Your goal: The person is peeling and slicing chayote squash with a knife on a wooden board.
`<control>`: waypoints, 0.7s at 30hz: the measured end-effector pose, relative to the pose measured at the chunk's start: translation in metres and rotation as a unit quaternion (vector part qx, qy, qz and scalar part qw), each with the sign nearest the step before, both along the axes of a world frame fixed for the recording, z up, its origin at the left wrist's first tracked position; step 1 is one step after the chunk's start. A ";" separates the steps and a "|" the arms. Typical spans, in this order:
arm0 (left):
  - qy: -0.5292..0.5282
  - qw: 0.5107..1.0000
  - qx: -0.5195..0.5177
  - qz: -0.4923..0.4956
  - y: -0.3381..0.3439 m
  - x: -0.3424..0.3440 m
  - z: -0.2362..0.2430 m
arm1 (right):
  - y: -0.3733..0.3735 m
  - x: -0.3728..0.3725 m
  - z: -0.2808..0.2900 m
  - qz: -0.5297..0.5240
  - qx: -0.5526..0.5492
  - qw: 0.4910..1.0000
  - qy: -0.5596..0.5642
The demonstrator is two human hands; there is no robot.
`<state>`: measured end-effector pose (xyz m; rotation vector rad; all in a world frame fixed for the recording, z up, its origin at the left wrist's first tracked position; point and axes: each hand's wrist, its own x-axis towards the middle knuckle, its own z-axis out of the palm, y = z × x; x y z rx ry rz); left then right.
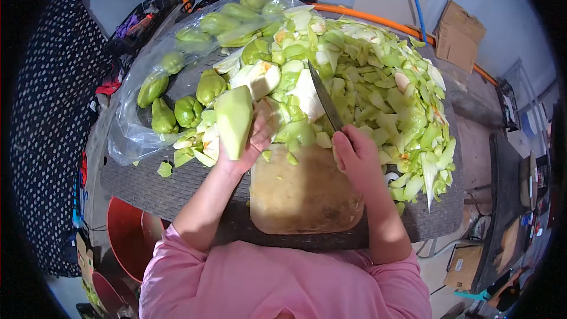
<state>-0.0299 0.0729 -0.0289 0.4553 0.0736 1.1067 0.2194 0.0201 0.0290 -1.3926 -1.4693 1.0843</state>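
Note:
A pale green peeled chayote (234, 119) rests upright in my left hand (255, 142), whose fingers curl round its right side. My right hand (356, 152) grips the handle of a knife (323, 93), its dark blade slanting up and to the left over the peelings. Beneath and between my hands lies a worn wooden cutting board (307, 198) with a few green scraps at its far edge. Beyond it spreads a large heap of green peelings (384, 97). Several unpeeled chayotes (188, 112) sit to the left of my left hand.
A clear plastic bag (125, 140) with more chayotes covers the table's far left. The grey textured table (142, 180) has a curved near edge. A red bucket (127, 236) stands on the floor at left. An orange pipe (378, 19) runs behind the heap; cardboard (459, 36) leans beyond.

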 end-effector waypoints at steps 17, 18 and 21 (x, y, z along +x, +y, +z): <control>0.180 0.984 0.000 -0.015 -0.006 0.000 0.004 | -0.013 -0.005 0.015 0.142 0.183 0.963 -0.136; 0.128 0.991 -0.007 -0.036 -0.004 0.000 0.000 | -0.013 -0.007 0.017 0.180 0.212 0.946 -0.167; 0.111 0.989 0.032 -0.091 -0.009 0.014 0.028 | -0.018 -0.010 0.024 0.201 0.291 0.911 -0.214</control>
